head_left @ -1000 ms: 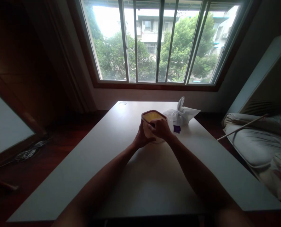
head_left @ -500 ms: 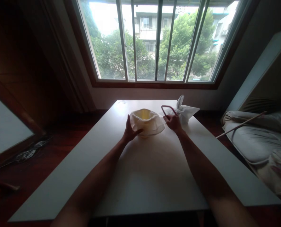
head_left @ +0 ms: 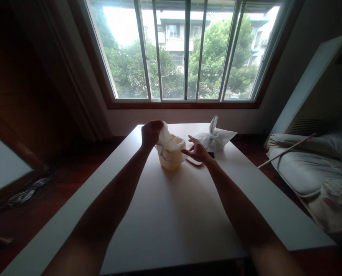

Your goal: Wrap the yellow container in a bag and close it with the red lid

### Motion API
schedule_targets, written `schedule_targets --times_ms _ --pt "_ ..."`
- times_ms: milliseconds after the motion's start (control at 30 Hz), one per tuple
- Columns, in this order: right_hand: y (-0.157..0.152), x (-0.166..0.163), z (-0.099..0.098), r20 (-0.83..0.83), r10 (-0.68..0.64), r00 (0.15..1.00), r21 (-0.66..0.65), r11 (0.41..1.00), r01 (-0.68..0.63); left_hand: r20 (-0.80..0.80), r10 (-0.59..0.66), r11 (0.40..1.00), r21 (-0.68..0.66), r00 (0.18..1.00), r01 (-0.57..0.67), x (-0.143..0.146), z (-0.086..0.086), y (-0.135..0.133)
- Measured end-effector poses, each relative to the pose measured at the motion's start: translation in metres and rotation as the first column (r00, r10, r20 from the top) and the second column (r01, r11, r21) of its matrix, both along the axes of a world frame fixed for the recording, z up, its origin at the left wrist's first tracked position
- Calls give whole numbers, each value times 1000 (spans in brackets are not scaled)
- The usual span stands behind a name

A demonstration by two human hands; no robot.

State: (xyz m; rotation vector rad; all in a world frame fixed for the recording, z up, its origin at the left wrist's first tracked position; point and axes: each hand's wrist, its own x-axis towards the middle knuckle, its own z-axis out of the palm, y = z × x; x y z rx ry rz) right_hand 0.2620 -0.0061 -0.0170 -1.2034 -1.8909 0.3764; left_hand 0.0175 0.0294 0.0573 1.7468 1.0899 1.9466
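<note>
A small yellowish bin stands on the white table, with a thin white plastic bag lining it and folded over part of its rim. At the bin's far left, my left hand is closed on the bag's edge, pulling it up above the rim. My right hand, fingers spread, hovers by the bin's right side and holds nothing. Under it a reddish-brown curved loop lies on the table, partly hidden by the hand. Behind my right hand sits a knotted white bag.
The white table reaches toward a window. To the right lies pale folded bedding with a thin stick across it. Cables lie on the dark red floor at left.
My left hand has moved up and lifted the bag's edge off the bin's rim. My right hand has let go of the brown loop, now on the table, and moved toward the bin.
</note>
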Motion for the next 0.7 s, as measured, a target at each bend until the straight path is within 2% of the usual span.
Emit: schedule_targets --times_ms 67,133,267,333,367,433,567,633,700 --pt "-2 -7 6 -87 13 996 45 999 -9 -33 -161 987 -7 986 160 28 21 5" --pt "-3 -12 11 -143 3 990 69 998 6 -73 -290 957 -12 954 290 55 34 5" --pt "-5 -12 21 -304 -50 951 12 998 57 -234 -565 822 -68 791 566 93 42 -20" --pt "-5 -10 26 -433 -34 901 -38 999 19 -325 -632 763 -100 704 639 99 43 -39" --pt "-5 -9 29 -508 -1 861 -46 999 -26 -379 -630 756 -99 677 647 99 44 -49" --pt "-6 -9 36 -657 96 748 -15 990 -140 -523 -544 791 -57 657 610 96 45 -63" --pt "-20 -9 61 -822 271 501 129 946 -298 -755 -171 911 123 633 393 86 43 -65" --pt "-32 -7 75 -831 337 444 187 919 -348 -777 -32 953 166 628 253 77 43 -56" --pt "-43 -2 85 -800 397 450 220 892 -395 -777 63 981 165 626 106 61 43 -45"
